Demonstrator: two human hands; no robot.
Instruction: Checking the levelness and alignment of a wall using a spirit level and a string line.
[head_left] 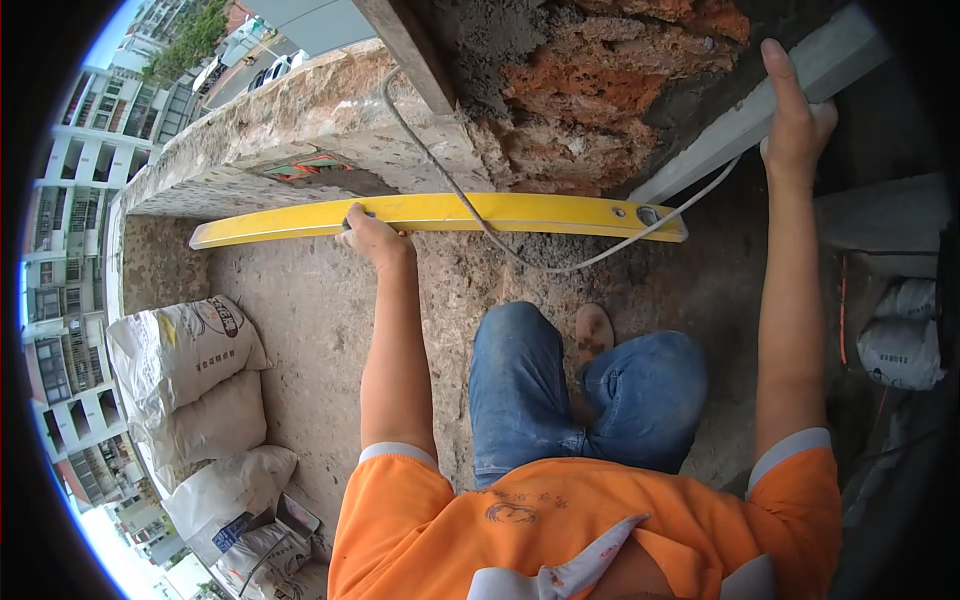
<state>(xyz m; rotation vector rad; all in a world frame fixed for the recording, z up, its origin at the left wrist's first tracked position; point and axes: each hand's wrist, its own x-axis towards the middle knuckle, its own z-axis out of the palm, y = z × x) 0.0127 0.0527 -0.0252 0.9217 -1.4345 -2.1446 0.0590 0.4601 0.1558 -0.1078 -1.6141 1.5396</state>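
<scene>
My left hand is closed on a long yellow spirit level, left of its middle, holding it roughly horizontal along the base of the wall. My right hand is wrapped round a pale grey straight bar that slants from upper right down to near the level's right end, against a dark, plastered strip. Beside the bar is rough, exposed red brickwork. A grey cable loops down from above, across the front of the level and back up toward the bar.
Stacked white sacks line the left edge, beside a low concrete parapet with buildings beyond. More sacks lie at the right. My jeans-clad legs are bent over the rough concrete floor. A timber post stands at the top.
</scene>
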